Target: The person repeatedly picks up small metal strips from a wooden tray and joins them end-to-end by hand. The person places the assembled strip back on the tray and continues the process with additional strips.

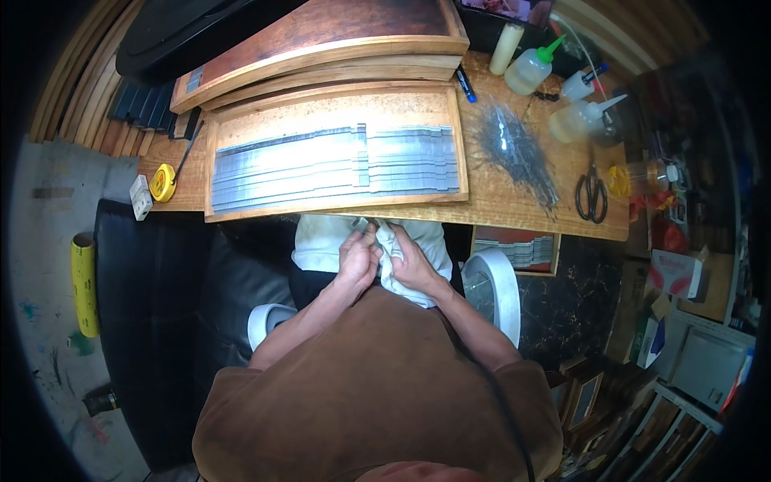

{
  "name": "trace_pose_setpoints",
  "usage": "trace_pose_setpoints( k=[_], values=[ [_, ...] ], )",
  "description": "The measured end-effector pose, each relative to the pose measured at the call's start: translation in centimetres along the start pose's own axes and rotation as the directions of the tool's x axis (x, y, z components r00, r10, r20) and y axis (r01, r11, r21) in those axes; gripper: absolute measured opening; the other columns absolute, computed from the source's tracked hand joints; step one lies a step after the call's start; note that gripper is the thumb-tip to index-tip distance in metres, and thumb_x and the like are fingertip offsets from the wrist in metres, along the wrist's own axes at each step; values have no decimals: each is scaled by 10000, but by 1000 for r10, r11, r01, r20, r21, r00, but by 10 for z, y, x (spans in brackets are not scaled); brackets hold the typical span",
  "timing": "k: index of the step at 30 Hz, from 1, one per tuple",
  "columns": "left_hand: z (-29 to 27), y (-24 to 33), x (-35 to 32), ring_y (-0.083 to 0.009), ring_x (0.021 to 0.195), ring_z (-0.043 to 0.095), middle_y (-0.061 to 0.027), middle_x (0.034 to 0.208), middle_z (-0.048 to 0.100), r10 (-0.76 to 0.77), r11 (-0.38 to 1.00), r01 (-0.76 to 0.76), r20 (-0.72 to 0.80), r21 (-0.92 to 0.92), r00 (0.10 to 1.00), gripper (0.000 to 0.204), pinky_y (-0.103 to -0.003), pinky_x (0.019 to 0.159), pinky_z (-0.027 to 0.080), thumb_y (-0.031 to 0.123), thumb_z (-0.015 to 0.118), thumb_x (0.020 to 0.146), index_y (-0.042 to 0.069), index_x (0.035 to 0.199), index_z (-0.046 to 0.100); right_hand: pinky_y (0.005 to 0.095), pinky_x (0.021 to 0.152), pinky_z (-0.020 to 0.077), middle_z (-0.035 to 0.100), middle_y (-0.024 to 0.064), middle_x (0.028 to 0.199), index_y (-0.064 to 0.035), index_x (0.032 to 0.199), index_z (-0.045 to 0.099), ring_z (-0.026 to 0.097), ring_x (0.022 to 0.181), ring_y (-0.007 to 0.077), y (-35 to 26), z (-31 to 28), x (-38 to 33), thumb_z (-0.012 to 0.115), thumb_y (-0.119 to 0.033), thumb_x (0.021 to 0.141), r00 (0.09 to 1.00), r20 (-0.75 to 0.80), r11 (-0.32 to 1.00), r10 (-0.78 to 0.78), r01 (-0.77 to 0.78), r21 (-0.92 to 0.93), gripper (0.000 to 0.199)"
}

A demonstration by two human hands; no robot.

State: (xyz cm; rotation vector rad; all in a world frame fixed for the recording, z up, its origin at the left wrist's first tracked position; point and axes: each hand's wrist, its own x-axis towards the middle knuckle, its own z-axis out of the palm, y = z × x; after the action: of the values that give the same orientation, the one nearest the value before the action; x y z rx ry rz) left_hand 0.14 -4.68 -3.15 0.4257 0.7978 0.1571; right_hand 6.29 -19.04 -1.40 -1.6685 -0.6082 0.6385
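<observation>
— Looking down from the head view, what is the surface like?

— A wooden workbench (pixel 514 201) runs across the upper half, with a black seat and a grey floor to the person's left and crowded shelves to the right. A yellow tape measure (pixel 163 182) lies at the bench's left end, black scissors (pixel 592 195) near its right end, and a heap of thin dark wire-like strands (pixel 518 149) between.

— Any containers?

— A shallow wooden tray (pixel 241 128) sits on the bench, holding long grey metal strips (pixel 333 165) laid side by side in rows. Squeeze bottles (pixel 530 71) of pale liquid stand at the far right corner, one with a green nozzle.

— And the hands?

— Both are low, just below the bench's near edge, over the lap. The left hand (pixel 356 261) is curled closed around a small grey metal piece (pixel 361 224) whose tip shows above the fingers. The right hand (pixel 414 265) is closed around a white cloth (pixel 389 255), pressed against the left hand and the piece. More white fabric lies under them.
</observation>
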Motion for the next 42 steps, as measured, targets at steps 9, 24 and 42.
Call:
trace_pose_setpoints(
  k=[9,24,42],
  values=[
    [5,43,-30,-326,1202,698,-169,1229,685,-106,993,108,-65,35,992,228,-500,1090,572,151,616,1105,0,1273,585,535,1109,439,523,393,1428,88,1443,476,529,1318,547,-17,-22,-13,663,-93,890,970,-244,794,21,-164,-585,611],
    [42,67,-80,-279,1209,699,-165,1235,715,-402,896,354,148,269,904,245,-427,1053,586,197,661,1090,-8,1223,645,330,780,617,808,146,990,10,1066,803,794,873,252,-84,-19,-47,838,-40,893,977,117,979,-177,187,-85,183],
    [77,105,-60,-193,929,790,-140,1059,811,-380,662,57,269,747,885,265,-306,743,645,165,820,968,-20,1148,759,286,780,640,826,141,1014,27,1079,811,804,870,200,-69,11,-54,864,-1,869,946,-174,961,-273,278,4,219]
  ],
)
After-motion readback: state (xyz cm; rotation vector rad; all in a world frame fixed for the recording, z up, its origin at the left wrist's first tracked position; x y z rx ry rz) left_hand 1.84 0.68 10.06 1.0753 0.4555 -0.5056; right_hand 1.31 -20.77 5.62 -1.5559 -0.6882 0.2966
